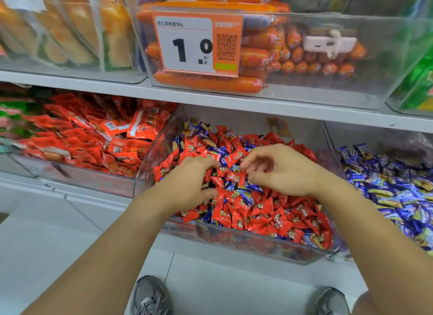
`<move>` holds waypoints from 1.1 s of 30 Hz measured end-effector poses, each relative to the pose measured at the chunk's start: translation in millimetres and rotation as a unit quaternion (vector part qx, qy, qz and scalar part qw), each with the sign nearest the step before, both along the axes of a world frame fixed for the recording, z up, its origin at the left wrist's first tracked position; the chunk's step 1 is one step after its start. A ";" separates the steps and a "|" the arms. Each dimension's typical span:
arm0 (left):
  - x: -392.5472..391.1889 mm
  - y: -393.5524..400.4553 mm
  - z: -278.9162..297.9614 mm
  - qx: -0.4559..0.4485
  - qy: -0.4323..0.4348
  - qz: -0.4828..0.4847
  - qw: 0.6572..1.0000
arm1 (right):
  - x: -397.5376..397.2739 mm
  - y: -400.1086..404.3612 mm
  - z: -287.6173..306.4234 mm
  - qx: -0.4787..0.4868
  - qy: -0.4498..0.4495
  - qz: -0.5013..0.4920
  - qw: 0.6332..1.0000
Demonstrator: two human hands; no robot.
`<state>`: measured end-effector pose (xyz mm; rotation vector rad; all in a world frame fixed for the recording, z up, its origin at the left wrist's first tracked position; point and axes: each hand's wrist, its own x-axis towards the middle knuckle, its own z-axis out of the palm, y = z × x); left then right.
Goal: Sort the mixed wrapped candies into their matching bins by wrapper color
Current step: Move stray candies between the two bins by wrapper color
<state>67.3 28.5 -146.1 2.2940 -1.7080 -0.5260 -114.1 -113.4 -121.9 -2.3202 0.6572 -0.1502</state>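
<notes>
Grey sneakers (151, 296) are showing at the bottom edge, partly cropped. Mid-frame, the left hand (187, 185) is digging into the clear plastic bin (257, 246) of mixed red and blue wrapped candies (269, 211), its fingertips buried, so their grip is unclear. The right hand (281, 171) is hovering with loosely curled fingers, apparently empty. At right, a cropped bin of blue candies (393, 188) is sitting.

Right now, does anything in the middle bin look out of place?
Yes. Blue-wrapped candies lie scattered among the red-wrapped candies in the middle bin, though the bin to its right holds the blue ones.
</notes>
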 end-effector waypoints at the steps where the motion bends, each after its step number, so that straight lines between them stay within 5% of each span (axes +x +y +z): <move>1: 0.0 -0.8 -0.7 0.014 -0.002 -0.008 1.000 | 0.8 -0.1 -1.9 -0.053 0.023 -0.013 0.998; 3: 0.5 -3.1 0.0 0.036 -0.002 -0.013 0.999 | 2.9 1.4 -6.1 -0.133 0.113 0.002 0.985; 6: -1.6 -7.2 0.0 0.058 0.012 -0.011 0.998 | 5.3 3.8 -7.0 -0.113 0.167 0.025 0.979; 16: -10.0 -6.1 4.9 0.023 0.064 0.011 0.998 | 0.2 1.5 -8.3 -0.106 0.057 -0.013 0.993; 21: -18.0 -7.4 5.7 -0.097 -0.126 -0.031 0.987 | 1.1 3.6 -0.9 -0.152 0.022 -0.037 0.987; 28: -23.7 -8.1 1.5 -0.033 -0.165 -0.041 0.985 | -7.5 17.0 9.6 -0.099 0.028 0.020 0.994; 33: -24.1 -9.8 -3.7 -0.014 -0.178 -0.034 0.983 | -9.4 19.7 2.3 -0.112 0.166 0.105 0.974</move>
